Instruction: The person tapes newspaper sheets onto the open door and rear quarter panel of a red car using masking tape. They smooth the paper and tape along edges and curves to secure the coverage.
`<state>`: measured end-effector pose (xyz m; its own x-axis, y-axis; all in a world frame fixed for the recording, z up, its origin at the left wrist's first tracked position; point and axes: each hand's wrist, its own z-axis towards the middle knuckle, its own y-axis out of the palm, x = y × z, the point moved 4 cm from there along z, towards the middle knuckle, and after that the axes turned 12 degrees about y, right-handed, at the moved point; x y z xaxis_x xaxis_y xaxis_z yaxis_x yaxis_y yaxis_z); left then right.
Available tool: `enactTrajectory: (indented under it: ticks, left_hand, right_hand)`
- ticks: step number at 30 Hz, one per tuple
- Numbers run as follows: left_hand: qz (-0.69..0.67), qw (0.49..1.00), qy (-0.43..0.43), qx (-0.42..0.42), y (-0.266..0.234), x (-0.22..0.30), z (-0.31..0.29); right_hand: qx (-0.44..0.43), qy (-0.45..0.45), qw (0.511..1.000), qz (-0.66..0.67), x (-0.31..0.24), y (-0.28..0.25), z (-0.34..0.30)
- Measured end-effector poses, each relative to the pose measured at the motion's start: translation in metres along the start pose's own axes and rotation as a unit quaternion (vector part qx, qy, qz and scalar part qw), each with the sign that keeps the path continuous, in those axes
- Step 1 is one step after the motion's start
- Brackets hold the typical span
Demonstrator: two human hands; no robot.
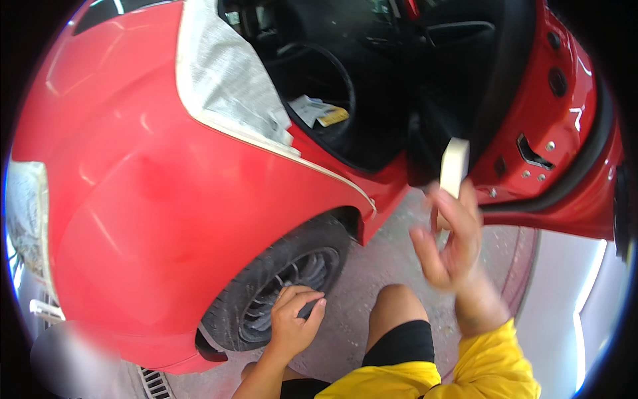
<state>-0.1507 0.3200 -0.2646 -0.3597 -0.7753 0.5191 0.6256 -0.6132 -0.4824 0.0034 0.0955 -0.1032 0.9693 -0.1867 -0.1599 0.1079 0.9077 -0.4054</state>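
In my right hand (455,243), raised near the car's open door, is a cream roll of what looks like masking tape (454,166), seen edge-on. Motion blurs that hand a little. My left hand (292,322) is lower, in front of the wheel (286,286), its thumb and fingers closed around a small dark grey piece (307,309), mostly hidden. Beside it stretches the red fender (199,213) of the car, dull in places. Cream masking tape (259,141) edges the fender's upper border. A silvery-white cover sheet (229,73) lies over the windscreen area.
The red door (565,133) stands wide at the right. Inside the dark cabin are a steering wheel (352,86) and some papers (312,112). The headlight (28,216) is masked over. A drain grate (156,384) is set in the dusty floor (389,246).
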Motion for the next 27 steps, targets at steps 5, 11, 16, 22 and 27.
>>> enactTrajectory:
  ticks: [5,11,16,22,27]
  left_hand:
    - [-0.128,0.990,0.027,-0.054,0.062,0.014,-0.009]
    - [-0.147,0.984,0.011,-0.098,0.069,0.005,-0.036]
    - [-0.176,0.975,-0.058,-0.125,0.077,-0.005,-0.069]
    - [-0.197,0.968,-0.055,-0.148,0.090,0.000,-0.061]
    - [-0.199,0.970,-0.046,-0.133,0.088,-0.002,-0.052]
  right_hand:
    - [-0.014,-0.049,0.884,-0.464,0.051,-0.032,0.089]
    - [-0.019,-0.081,0.876,-0.476,0.057,-0.043,0.078]
    - [-0.029,-0.087,0.813,-0.576,0.089,-0.123,0.042]
    - [-0.046,-0.072,0.724,-0.684,0.152,-0.212,0.010]
    - [-0.058,-0.051,0.688,-0.722,0.211,-0.284,-0.015]
